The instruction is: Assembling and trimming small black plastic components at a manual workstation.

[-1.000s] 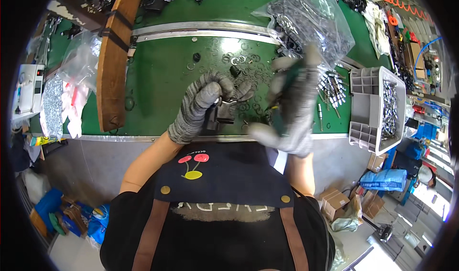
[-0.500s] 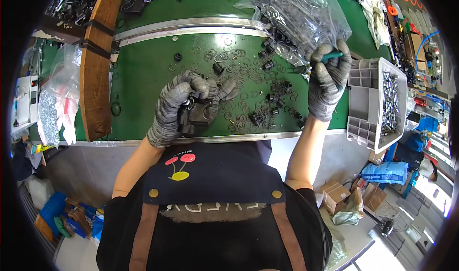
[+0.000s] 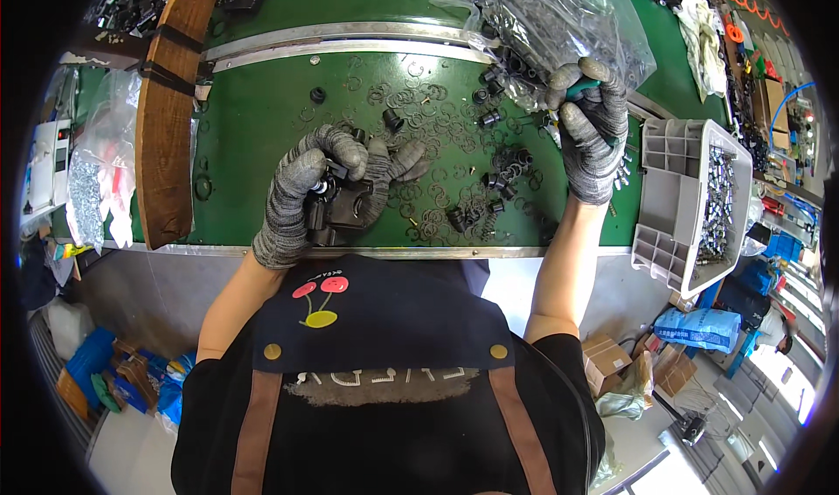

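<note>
Gloved in grey knit, my left hand [image 3: 306,185] is closed around a black block-shaped housing [image 3: 336,210] near the bench's front edge. A small shiny metal piece shows at its upper side, and my fingers cover much of it. Up and to the right, my gloved right hand [image 3: 590,128] is closed on green-handled pliers [image 3: 584,86]; their dark tips point left, over the table and apart from the housing. Between the hands lie many thin snap rings [image 3: 450,128], some black bushings [image 3: 491,119] and a few coil springs [image 3: 489,226].
A clear plastic bag [image 3: 559,23] of dark parts lies behind my right hand. At the right edge stands a grey plastic bin [image 3: 673,193] with small metal pins. A wooden board [image 3: 166,119] bounds the left side, and a metal rail [image 3: 350,36] crosses the green bench [image 3: 253,137] at the back.
My right hand has moved slightly up with the pliers, its fingers curled differently around the handles. My left hand keeps the housing, now a little further left in view and tilted slightly differently.
</note>
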A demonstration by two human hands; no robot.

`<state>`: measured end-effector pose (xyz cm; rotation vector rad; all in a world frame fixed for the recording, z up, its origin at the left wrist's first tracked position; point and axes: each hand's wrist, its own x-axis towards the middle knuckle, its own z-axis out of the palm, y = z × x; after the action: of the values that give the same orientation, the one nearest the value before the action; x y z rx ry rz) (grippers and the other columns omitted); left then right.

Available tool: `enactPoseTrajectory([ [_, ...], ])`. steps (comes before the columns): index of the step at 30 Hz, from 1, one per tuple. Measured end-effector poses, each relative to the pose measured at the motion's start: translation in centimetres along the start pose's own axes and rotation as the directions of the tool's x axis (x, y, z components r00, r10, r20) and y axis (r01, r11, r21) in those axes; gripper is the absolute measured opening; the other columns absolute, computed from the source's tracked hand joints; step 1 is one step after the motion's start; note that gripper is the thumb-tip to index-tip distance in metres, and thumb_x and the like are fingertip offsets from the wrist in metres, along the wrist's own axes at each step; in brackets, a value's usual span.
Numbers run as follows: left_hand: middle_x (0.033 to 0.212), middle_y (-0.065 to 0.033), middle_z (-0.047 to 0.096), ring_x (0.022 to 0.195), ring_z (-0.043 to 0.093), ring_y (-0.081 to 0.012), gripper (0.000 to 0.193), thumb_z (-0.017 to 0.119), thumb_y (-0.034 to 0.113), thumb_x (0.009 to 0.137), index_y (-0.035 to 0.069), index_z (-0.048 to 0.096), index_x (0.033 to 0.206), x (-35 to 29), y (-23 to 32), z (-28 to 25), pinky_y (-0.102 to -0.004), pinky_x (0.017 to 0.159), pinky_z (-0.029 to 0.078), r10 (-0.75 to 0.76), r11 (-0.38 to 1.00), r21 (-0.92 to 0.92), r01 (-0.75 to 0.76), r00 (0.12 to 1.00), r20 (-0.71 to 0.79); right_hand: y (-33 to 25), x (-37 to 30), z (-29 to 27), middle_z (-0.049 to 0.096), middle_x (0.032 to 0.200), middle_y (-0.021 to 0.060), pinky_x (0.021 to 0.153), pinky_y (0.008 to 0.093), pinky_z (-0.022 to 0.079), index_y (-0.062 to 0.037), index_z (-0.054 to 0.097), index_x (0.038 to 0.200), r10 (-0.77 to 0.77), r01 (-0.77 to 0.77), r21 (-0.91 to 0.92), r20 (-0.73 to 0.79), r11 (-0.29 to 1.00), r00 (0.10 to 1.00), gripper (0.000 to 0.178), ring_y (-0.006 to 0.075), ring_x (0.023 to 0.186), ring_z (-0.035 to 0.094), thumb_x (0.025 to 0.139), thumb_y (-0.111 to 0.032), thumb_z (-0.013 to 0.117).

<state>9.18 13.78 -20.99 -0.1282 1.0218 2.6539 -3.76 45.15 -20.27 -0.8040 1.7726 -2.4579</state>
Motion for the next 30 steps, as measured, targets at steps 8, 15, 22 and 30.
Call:
enactPoseTrajectory([
  [8,0.097,-0.0091,0.062,0.091,0.058,-0.0162,0.037,0.064,0.037,0.093,0.001,0.061,0.102,0.1,0.0,0.0,-0.0315,0.091,0.048,0.032,0.999,0.035,-0.031,0.999,-0.015,0.5,0.3,-0.5,0.063,0.110,0.0121,0.086,0.0348,0.046,-0.0057,0.051,0.137,0.048,-0.048,0.004,0.048,0.999,0.998,0.053,0.0195,0.091,0.057,0.088,-0.008,0.071],
  [15,0.098,-0.0095,0.060,0.093,0.058,-0.0175,0.039,0.063,0.040,0.093,0.002,0.059,0.104,-0.3,0.2,0.2,-0.0318,0.088,0.050,0.033,0.999,0.017,-0.032,0.999,-0.019,0.2,0.2,0.8,0.062,0.104,0.0089,0.083,0.0331,0.046,-0.0055,0.055,0.126,0.119,-0.115,0.065,-0.049,0.991,0.992,0.040,0.0182,0.090,0.056,0.088,-0.007,0.069],
  [22,0.107,-0.0096,0.058,0.103,0.060,-0.0198,0.048,0.067,0.044,0.091,0.005,0.055,0.116,0.6,-1.1,-0.5,-0.0342,0.093,0.050,0.099,0.991,-0.097,-0.090,0.991,0.087,-6.4,3.5,9.4,0.052,0.086,0.0032,0.065,0.0265,0.042,-0.0039,0.057,0.123,-0.137,0.130,0.295,0.003,0.947,0.991,0.032,0.0130,0.071,0.046,0.094,-0.015,0.063],
  [30,0.103,-0.0037,0.061,0.098,0.057,-0.0131,0.026,0.061,0.021,0.094,0.007,0.056,0.116,-0.3,-1.4,-0.3,-0.0303,0.093,0.047,0.246,0.958,0.129,-0.257,0.964,0.096,-6.9,4.3,20.1,0.049,0.085,0.0027,0.060,0.0251,0.042,-0.0040,0.053,0.129,0.035,-0.053,0.398,0.052,0.916,0.998,0.037,0.0116,0.071,0.046,0.096,-0.017,0.062],
])
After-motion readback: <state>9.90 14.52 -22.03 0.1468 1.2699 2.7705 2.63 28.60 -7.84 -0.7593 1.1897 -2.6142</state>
